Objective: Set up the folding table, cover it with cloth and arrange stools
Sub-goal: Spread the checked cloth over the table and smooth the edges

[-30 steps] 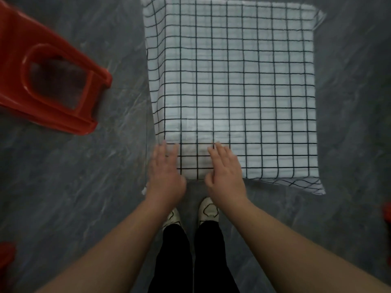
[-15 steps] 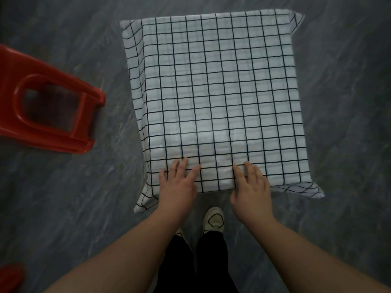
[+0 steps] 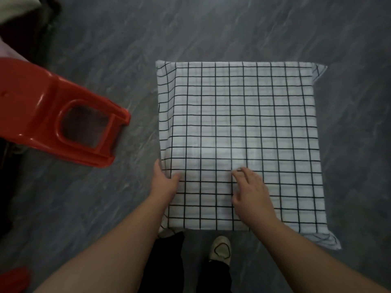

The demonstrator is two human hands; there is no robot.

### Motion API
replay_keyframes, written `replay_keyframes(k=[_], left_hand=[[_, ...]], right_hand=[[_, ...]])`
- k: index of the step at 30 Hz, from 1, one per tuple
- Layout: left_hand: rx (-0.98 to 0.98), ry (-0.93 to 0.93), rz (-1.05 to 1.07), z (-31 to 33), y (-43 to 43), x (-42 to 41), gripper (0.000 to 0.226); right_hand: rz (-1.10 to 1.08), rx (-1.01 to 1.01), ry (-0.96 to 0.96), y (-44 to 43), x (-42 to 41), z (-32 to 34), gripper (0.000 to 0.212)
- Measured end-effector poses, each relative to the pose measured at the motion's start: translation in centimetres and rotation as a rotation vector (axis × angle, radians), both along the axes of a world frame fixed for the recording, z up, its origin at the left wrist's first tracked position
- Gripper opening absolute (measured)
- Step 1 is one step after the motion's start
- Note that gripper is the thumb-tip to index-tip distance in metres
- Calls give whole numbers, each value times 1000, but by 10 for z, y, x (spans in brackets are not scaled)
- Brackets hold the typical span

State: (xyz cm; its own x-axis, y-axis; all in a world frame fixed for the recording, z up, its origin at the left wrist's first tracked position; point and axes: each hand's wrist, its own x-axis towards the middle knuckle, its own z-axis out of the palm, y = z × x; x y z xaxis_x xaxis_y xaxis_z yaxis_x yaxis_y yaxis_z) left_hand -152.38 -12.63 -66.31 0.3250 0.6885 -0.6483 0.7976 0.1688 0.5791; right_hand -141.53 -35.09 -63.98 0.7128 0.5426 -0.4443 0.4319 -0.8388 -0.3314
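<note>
Left hand (image 3: 164, 183) sits at the cloth's near-left edge. Thumb is on top, fingers straight along the side drape, pressing it with no visible pinch. Right hand (image 3: 251, 196) lies on top of the cloth (image 3: 243, 123) just to its right, fingers relaxed and slightly spread, fingertips (image 3: 241, 172) touching fabric. As far as we can see, neither hand grips anything.

We read the step as smoothing and squaring the cloth. The folding table is fully hidden under it, but the flat square top suggests it's up and covered. Grid lines run near-straight. The left side drapes down, and small corner flaps stick out far-right and near-right.

How we'd do it well:
- Sweep flat palms outward from the centre so slack goes over the edges.
- Check alignment by the grid lines against the table edges.
- Pin one side while tugging the other, or the whole cloth slides.
- Even out the overhang; the right corners look longer than the left.

Red stool (image 3: 53, 115) is on the grey floor (image 3: 211, 28) to the left, apart from the table and not placed at it yet. Another red piece (image 3: 12, 280) at the bottom-left edge is too cropped to identify. One shoe (image 3: 221, 248) shows just below the cloth's near edge.

Containers: none in view, so no contents to report.
</note>
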Motion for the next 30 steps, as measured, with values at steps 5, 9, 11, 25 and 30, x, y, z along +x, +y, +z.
replay_keyframes(k=[5, 9, 11, 25, 30], left_hand=[[-203, -64, -102, -23, 24, 10, 61], [-207, 3, -199, -22, 37, 13, 57], [-253, 38, -252, -17, 48, 17, 58], [-95, -37, -477, 27, 144, 83, 60], [82, -24, -639, 73, 159, 80, 62]], right_hand=[[92, -19, -11, 44, -5, -15, 65], [89, -144, 31, 63, -8, -13, 61], [54, -183, 55, 73, -4, -6, 60], [-54, 43, -49, 212, 45, 41, 60], [35, 14, -36, 232, 49, 64, 65]])
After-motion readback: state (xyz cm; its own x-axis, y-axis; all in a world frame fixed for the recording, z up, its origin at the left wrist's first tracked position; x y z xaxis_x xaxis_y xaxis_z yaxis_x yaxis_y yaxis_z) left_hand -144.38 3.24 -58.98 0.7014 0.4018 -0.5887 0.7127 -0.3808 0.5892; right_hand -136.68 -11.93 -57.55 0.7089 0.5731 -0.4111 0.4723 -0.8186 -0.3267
